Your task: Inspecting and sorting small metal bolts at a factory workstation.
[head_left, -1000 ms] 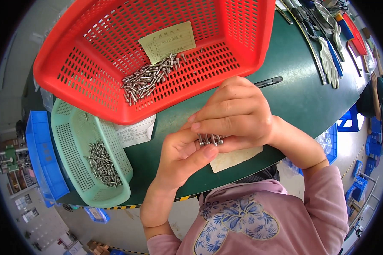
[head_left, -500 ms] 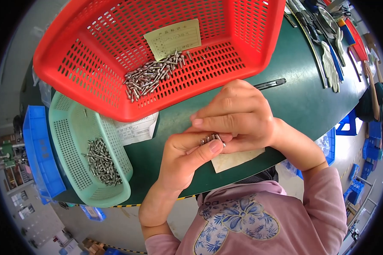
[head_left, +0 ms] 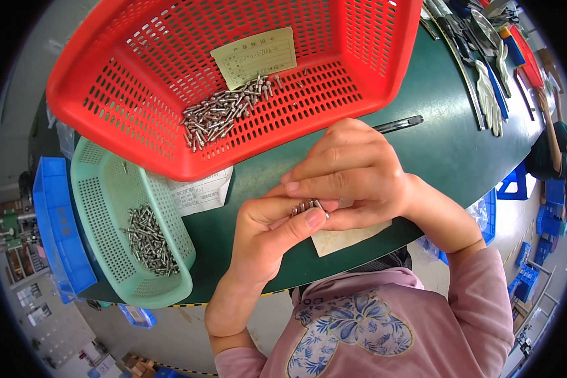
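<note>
Several small metal pins (head_left: 305,206) stand in a row in my left hand (head_left: 261,236), pressed between the thumb and the curled fingers. Over and against it lies my right hand (head_left: 359,176), its thumb and fingers drawn together; what they pinch, if anything, is hidden. Beyond the hands, a large red perforated basket (head_left: 233,157) leans with a heap of similar metal pins (head_left: 217,116) and a yellow card (head_left: 255,57) inside. To the left, a pale green basket (head_left: 183,252) holds another heap of small metal pins (head_left: 150,242).
A green table (head_left: 447,126) lies under everything. Beige paper (head_left: 349,238) sits below my hands, a printed sheet (head_left: 201,192) beside the green basket. A black tool (head_left: 400,124) lies to the right, with gloves (head_left: 488,101) farther off. A blue bin (head_left: 63,227) stands left; another person's arm (head_left: 551,138) shows far right.
My hands stay together, with only slight finger movement, and the pins show a little more clearly between them. At the far right the other person's arm has shifted.
</note>
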`<state>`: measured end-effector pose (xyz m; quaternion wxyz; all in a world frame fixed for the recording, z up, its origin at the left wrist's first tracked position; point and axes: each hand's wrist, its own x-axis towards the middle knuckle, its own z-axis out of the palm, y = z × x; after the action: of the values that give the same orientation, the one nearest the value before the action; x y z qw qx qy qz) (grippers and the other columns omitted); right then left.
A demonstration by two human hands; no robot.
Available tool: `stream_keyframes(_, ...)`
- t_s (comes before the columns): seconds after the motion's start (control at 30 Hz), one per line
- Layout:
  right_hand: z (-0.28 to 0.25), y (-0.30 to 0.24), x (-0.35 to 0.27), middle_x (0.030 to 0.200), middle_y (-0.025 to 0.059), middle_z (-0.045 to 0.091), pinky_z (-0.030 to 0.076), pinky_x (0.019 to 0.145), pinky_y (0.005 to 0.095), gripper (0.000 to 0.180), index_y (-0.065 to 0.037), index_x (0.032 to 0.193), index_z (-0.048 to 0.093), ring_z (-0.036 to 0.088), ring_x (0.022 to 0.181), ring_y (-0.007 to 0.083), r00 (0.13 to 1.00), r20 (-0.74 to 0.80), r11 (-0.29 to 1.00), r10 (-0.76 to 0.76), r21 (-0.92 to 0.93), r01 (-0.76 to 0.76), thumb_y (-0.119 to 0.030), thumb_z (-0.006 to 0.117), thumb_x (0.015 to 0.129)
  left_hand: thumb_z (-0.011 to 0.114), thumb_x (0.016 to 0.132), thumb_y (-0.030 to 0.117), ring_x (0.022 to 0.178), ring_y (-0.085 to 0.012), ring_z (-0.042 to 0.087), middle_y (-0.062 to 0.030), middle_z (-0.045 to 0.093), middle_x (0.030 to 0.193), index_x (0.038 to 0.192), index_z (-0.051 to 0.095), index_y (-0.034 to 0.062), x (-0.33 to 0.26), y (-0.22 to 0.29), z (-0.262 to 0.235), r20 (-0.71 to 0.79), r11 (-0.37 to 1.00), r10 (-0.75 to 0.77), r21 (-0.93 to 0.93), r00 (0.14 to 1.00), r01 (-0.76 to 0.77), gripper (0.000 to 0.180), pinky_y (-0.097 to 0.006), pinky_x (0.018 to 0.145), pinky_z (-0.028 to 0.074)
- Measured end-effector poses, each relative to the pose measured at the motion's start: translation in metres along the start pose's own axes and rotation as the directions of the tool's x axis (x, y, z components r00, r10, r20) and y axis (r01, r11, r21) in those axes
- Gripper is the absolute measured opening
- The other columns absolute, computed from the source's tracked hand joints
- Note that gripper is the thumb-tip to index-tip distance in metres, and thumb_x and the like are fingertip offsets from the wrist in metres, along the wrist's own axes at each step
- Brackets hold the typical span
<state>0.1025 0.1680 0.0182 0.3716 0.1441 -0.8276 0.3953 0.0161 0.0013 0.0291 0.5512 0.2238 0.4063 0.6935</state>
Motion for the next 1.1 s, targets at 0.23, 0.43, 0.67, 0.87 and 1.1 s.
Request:
stream_keyframes(0.23, -0.0011, 0.0002, -0.0004, 0.089, 0.0004, 0.067, 0.043, 0.064, 0.0303, 0.031, -0.008, 0.093, 0.069, 0.059, 0.069, 0.0165, 1.000, 0.029, 1.000, -0.007, -0.008, 0.007, -0.019, 0.075, 0.064, 0.060, 0.083, 0.005, 0.093, -0.0217, 0.060, -0.0160, 0.063, 0.097, 0.090, 0.065, -0.0074, 0.0019, 0.0051, 0.0085, -0.070, 0.979, 0.051, 0.201, 0.996, -0.036, 0.015, -0.033, 0.085, 0.049)
stream_keyframes(0.43, 0.0005, 0.0053, -0.0015, 0.087, 0.0060, 0.067, 0.043, 0.056, 0.0304, 0.027, -0.004, 0.095, 0.070, 0.058, 0.065, 0.0189, 0.997, 0.030, 0.997, -0.075, 0.007, 0.075, -0.023, 0.068, 0.077, 0.061, 0.083, 0.005, 0.092, -0.0209, 0.059, -0.0153, 0.062, 0.096, 0.087, 0.065, -0.0069, 0.0018, 0.0034, 0.0078, -0.074, 0.976, 0.073, 0.209, 0.995, -0.056, 0.013, -0.032, 0.084, 0.049)
stream_keyframes(0.67, 0.0000, 0.0051, -0.0015, 0.087, 0.0061, 0.067, 0.043, 0.056, 0.0303, 0.026, -0.005, 0.095, 0.070, 0.058, 0.065, 0.0190, 0.997, 0.028, 0.997, -0.076, 0.004, 0.076, -0.022, 0.068, 0.076, 0.059, 0.085, -0.002, 0.098, -0.0179, 0.058, -0.0140, 0.058, 0.109, 0.090, 0.064, -0.0105, 0.0028, 0.0001, 0.0026, 0.000, 0.985, 0.103, 0.139, 0.995, -0.102, 0.011, -0.027, 0.083, 0.048)
stream_keyframes(0.87, -0.0010, 0.0008, -0.0007, 0.091, 0.0013, 0.067, 0.043, 0.063, 0.0306, 0.033, -0.008, 0.095, 0.069, 0.059, 0.069, 0.0173, 0.999, 0.036, 1.000, -0.024, -0.013, 0.024, -0.019, 0.074, 0.064, 0.059, 0.085, -0.002, 0.098, -0.0190, 0.058, -0.0144, 0.058, 0.108, 0.091, 0.064, -0.0116, 0.0018, 0.0020, 0.0064, -0.039, 0.993, 0.071, 0.097, 0.997, -0.067, 0.012, -0.028, 0.082, 0.049)
stream_keyframes(1.1, -0.0020, 0.0004, -0.0001, 0.093, 0.0026, 0.066, 0.044, 0.063, 0.0307, 0.040, -0.007, 0.100, 0.067, 0.059, 0.070, 0.0184, 0.999, 0.033, 1.000, -0.017, -0.014, 0.018, -0.018, 0.073, 0.062, 0.061, 0.084, -0.002, 0.095, -0.0176, 0.059, -0.0116, 0.061, 0.102, 0.096, 0.066, -0.0067, 0.0022, 0.0055, 0.0060, -0.034, 0.949, 0.125, 0.295, 0.992, -0.110, 0.014, -0.027, 0.079, 0.049)
